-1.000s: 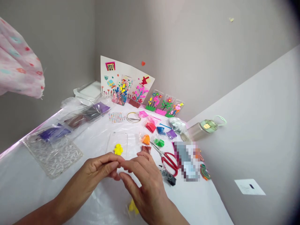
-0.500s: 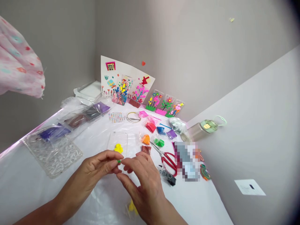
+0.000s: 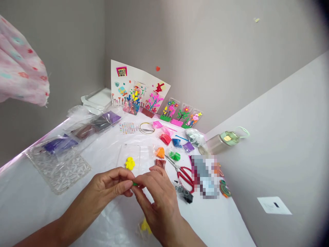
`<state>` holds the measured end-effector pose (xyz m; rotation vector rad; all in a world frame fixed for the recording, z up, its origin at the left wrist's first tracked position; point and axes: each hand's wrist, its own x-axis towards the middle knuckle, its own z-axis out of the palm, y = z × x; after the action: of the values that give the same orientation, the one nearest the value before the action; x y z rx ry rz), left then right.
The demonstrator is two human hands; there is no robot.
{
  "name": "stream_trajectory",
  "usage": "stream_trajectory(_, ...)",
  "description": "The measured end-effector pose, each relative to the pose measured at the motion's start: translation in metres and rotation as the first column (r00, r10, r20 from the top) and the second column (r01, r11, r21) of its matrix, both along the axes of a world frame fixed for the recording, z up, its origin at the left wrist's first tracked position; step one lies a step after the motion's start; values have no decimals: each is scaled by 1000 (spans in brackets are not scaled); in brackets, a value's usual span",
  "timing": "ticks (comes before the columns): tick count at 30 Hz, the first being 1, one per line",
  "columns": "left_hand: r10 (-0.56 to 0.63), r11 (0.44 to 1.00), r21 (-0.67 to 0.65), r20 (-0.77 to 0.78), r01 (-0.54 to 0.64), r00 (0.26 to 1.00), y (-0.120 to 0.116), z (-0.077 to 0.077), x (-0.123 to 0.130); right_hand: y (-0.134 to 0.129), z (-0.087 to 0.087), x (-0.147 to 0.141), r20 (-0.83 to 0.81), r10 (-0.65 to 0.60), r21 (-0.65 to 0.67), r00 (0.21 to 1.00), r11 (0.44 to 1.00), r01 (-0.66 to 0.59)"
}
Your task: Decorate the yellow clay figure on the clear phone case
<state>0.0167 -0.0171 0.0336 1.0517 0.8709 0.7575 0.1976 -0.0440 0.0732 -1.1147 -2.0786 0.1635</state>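
A small piece of green clay (image 3: 135, 184) is pinched between the fingertips of both hands. My left hand (image 3: 111, 185) is closed with thumb and forefinger on its left side. From the right, my right hand (image 3: 156, 195) holds the same bit between thumb and forefinger, its other fingers curled above. Just beyond the hands a yellow clay flower shape (image 3: 130, 163) lies on a clear phone case (image 3: 120, 154). A packet of yellow clay (image 3: 145, 226) sits partly hidden beneath my right forearm. An opened green clay packet (image 3: 175, 156) lies farther back.
Red-handled scissors (image 3: 186, 178) and a black clay packet (image 3: 185, 193) lie to the right, near a green-lidded bottle (image 3: 223, 142). Orange (image 3: 159, 152), red (image 3: 165, 139) and other clay packets stand behind. At left is a textured clear sheet (image 3: 61, 175); decorated cases (image 3: 169, 109) lean against the wall.
My right thumb has come up to join the forefinger on the green clay. Both hands have shifted slightly toward me, showing more of the yellow flower shape.
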Motion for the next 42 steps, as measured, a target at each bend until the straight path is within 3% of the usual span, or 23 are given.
stream_trajectory(14, -95, 992, 77, -84, 101, 992, 0, 4, -1, 1, -4, -2, 90, 9, 42, 996, 999, -13)
stream_trajectory(16, -76, 991, 99, -117, 88, 990, 0, 3, -1, -1, 1, -1, 26, 18, -32, 1000, 999, -17)
stream_trajectory(18, -18, 993, 116, -162, 37, 987, 2, 2, -1, -2, 10, 1, -145, 42, -292, 989, 953, -83)
stream_trajectory(20, 34, 992, 122, -186, -12, 982, 5, 1, -3, -2, 20, 4, -360, 25, -600, 933, 759, -251)
stream_trajectory(21, 52, 992, 119, -183, -30, 982, 6, 0, -4, -1, 24, 5, -448, -15, -655, 894, 686, -317)
stream_trajectory(22, 63, 993, 114, -177, -43, 982, 8, -1, -6, -1, 26, 6, -519, -62, -667, 853, 654, -358)
stream_trajectory(25, 76, 994, 91, -149, -63, 986, 10, -6, -7, 2, 25, 6, -666, -158, -618, 729, 665, -420)
stream_trajectory(27, 69, 996, 66, -128, -61, 989, 9, -9, -7, 4, 20, 6, -699, -194, -615, 688, 654, -441)
stream_trajectory(32, 40, 998, 51, -45, -38, 998, 5, -11, -5, 10, 14, 6, -707, -281, -648, 649, 625, -436)
stream_trajectory(35, 40, 998, 59, -105, -34, 994, 5, -7, -4, 13, 10, 7, -691, -350, -685, 633, 596, -419)
stream_trajectory(39, 101, 995, 31, -148, -97, 984, 7, -1, -5, 15, 5, 8, -657, -405, -721, 635, 584, -373)
stream_trajectory(42, 160, 985, 82, -140, -149, 977, 8, 1, -7, 16, 5, 9, -622, -409, -733, 668, 604, -313)
